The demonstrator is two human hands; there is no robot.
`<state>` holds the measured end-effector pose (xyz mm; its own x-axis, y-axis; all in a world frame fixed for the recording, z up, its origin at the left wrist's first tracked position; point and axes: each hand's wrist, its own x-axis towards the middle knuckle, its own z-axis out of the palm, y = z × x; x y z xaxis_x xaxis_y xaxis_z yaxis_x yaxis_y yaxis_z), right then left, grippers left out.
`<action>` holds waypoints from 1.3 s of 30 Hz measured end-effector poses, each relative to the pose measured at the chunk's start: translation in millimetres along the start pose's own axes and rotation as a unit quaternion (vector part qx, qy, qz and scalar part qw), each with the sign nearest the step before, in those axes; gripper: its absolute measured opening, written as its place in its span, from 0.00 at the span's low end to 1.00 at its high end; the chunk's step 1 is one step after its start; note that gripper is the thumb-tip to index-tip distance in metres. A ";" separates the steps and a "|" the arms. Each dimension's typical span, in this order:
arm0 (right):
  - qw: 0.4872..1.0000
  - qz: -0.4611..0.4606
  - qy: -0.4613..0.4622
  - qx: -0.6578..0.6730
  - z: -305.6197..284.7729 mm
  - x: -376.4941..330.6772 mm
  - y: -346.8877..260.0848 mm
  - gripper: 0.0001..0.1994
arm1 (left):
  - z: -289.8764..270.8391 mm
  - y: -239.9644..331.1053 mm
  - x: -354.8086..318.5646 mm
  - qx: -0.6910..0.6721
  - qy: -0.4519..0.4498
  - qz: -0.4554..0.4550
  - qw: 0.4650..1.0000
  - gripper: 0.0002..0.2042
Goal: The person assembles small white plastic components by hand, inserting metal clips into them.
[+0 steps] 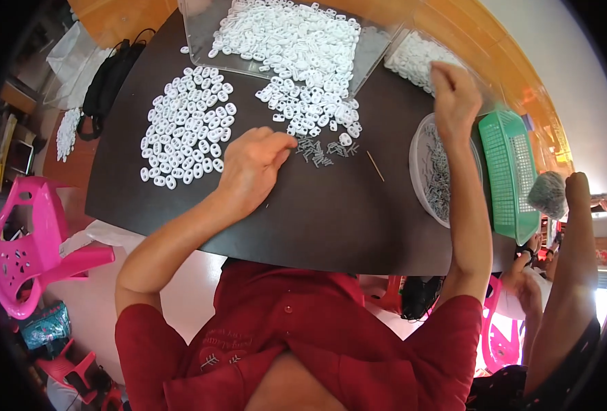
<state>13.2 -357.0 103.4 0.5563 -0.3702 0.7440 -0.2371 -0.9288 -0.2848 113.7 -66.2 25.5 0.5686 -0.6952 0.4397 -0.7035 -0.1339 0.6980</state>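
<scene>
My left hand [254,164] rests on the dark table with its fingers curled closed. Its fingertips meet beside a small pile of grey screws [320,149], and whatever they hold is hidden. Raised on the right, my right hand [456,99] has thumb and fingers pinched together; I cannot make out what is in them. Below that forearm is a round white bowl [416,164] of grey screws. Small white oval pieces with two holes [187,130] lie spread out to the left of my left hand. More white pieces [313,106] spill from a clear plastic bin [238,66] beyond it.
A wooden toothpick [376,166] lies right of the screws. A clear bag of white pieces [416,60] and a green basket [505,178] stand at the right. Another person's arm [570,288] holds a grey-filled bag [548,194] there. A pink chair [26,240] stands left.
</scene>
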 end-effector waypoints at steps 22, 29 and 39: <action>0.952 0.038 -0.213 0.216 15.7 -96.2 -79.3 0.06 | 25.0 -17.5 8.0 0.183 -0.064 0.105 0.975 0.05; 0.903 0.105 -0.269 0.317 12.8 -118.0 -117.1 0.06 | 3.1 -2.3 -1.9 -0.041 -0.109 -0.028 0.993 0.06; 0.905 0.113 -0.238 0.332 -1.5 -131.9 -122.7 0.01 | -2.9 6.9 -4.2 -0.266 -0.197 -0.217 0.918 0.09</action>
<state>-32.2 -194.2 41.1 0.8715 -0.3710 0.3207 0.0555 -0.5751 -0.8162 107.7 -62.2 30.1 0.4737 -0.8737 -0.1107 -0.0800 -0.1679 0.9825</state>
